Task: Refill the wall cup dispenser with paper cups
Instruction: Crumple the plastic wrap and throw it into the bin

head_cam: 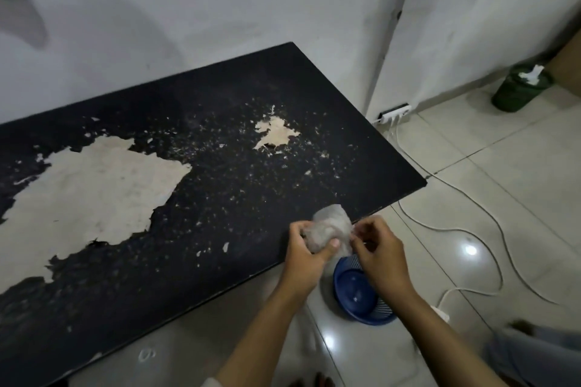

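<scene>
My hands, left (306, 256) and right (379, 256), pinch a crumpled clear wrapper (333, 231) over the surface (220, 182) edge; no cups or dispenser visible. I judge peeling slowly, left gripping firm, avoids spilling the contents.

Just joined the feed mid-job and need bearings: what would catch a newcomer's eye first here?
The black tabletop with big pale patches of peeled surface fills the left and centre. At its near right edge, the left hand and right hand together hold a crumpled clear plastic wrapper. Below them, a round blue plastic basket sits on the tiled floor.
</scene>
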